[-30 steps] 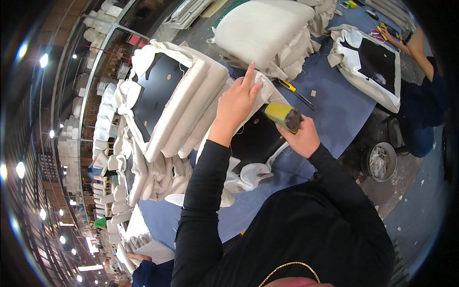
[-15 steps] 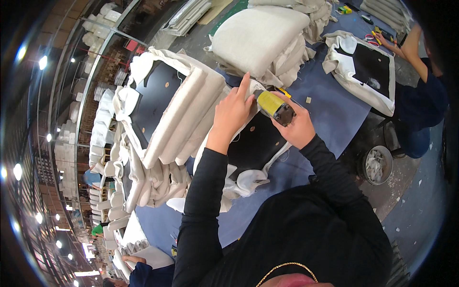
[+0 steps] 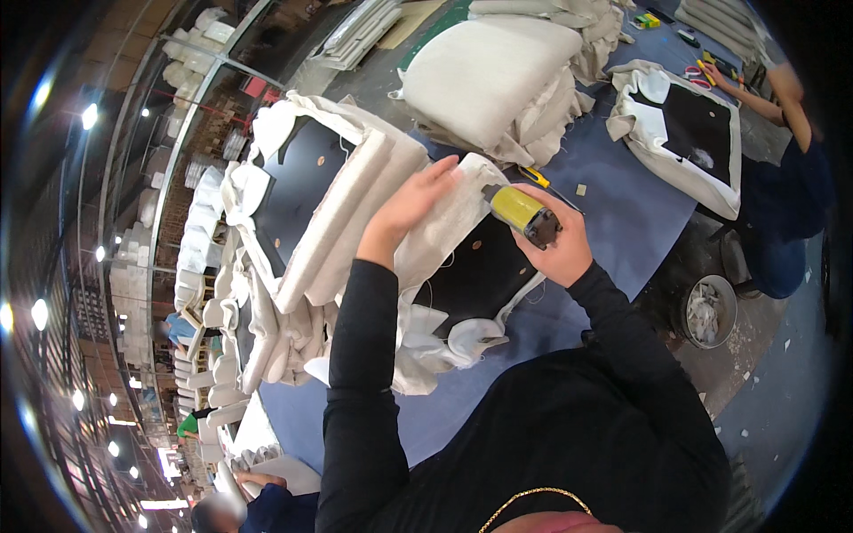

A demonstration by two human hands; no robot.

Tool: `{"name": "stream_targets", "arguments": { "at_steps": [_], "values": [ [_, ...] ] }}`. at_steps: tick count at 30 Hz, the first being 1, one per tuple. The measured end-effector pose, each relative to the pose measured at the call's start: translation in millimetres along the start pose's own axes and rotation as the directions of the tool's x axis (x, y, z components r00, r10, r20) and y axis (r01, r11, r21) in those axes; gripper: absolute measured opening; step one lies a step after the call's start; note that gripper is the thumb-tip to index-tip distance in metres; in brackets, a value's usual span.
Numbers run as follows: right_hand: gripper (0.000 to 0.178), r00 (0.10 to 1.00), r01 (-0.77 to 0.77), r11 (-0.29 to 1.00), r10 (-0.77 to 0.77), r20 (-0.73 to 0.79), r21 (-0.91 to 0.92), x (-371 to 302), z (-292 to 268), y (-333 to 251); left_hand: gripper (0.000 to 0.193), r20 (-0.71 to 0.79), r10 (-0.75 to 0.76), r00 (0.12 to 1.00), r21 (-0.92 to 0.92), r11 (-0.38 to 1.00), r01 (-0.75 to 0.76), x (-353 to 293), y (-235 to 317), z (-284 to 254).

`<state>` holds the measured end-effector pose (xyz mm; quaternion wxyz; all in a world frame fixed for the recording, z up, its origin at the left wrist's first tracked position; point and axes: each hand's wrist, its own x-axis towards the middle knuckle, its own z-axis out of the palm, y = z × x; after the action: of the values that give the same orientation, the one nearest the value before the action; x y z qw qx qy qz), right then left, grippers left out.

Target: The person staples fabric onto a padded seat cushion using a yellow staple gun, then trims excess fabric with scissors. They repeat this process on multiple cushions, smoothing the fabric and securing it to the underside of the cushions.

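Wrapped in my right hand (image 3: 567, 245) is a yellow and black staple gun (image 3: 517, 210), its nose over the far corner of a chair cushion. That cushion has a black base panel (image 3: 475, 266) facing up and cream fabric (image 3: 442, 233) folded over its left edge. My left hand (image 3: 416, 210) lies along this fabric edge, fingers stretched out together and apart from the gun. White padding (image 3: 471, 336) and loose fabric stick out at the cushion's near end.
Upholstered cushions (image 3: 342, 200) are stacked at the left, others (image 3: 489, 80) at the far side. A yellow cutter (image 3: 534, 177) lies on the blue table (image 3: 622, 209). At the right, a co-worker's arm (image 3: 755, 102) reaches past another cushion (image 3: 684, 133); a scrap bucket (image 3: 711, 311) stands below.
My left hand has moved left and toward me, from a pointing finger to a flat hand on the fabric. The staple gun has shifted slightly right and nearer, baring the cushion's far corner.
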<state>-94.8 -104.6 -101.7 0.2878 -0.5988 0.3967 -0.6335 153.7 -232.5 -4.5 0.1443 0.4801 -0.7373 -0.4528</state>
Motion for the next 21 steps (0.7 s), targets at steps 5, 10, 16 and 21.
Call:
{"name": "stream_targets", "arguments": {
  "at_steps": [5, 10, 16, 21],
  "values": [
    [0.061, 0.999, 0.025, 1.0, -0.025, -0.043, -0.002, 2, 11, 5, 0.087, -0.086, -0.278, 0.957, 0.123, 0.95, 0.287, 13, -15, 5],
    [0.048, 0.997, -0.075, 0.996, 0.075, 0.001, 0.052, 2, 12, 12, 0.069, -0.104, 0.09, 0.991, 0.419, 0.907, -0.038, -9, 10, 29],
    [0.048, 0.988, -0.15, 0.986, 0.152, -0.022, 0.075, -3, 7, -4, 0.061, -0.096, 0.204, 0.974, 0.67, 0.737, -0.089, -24, 28, 50],
    [0.048, 0.994, -0.083, 0.997, 0.083, -0.072, 0.009, -6, 0, -15, 0.065, -0.104, 0.211, 0.972, 0.724, 0.686, -0.071, -28, 32, 58]
  ]
}}
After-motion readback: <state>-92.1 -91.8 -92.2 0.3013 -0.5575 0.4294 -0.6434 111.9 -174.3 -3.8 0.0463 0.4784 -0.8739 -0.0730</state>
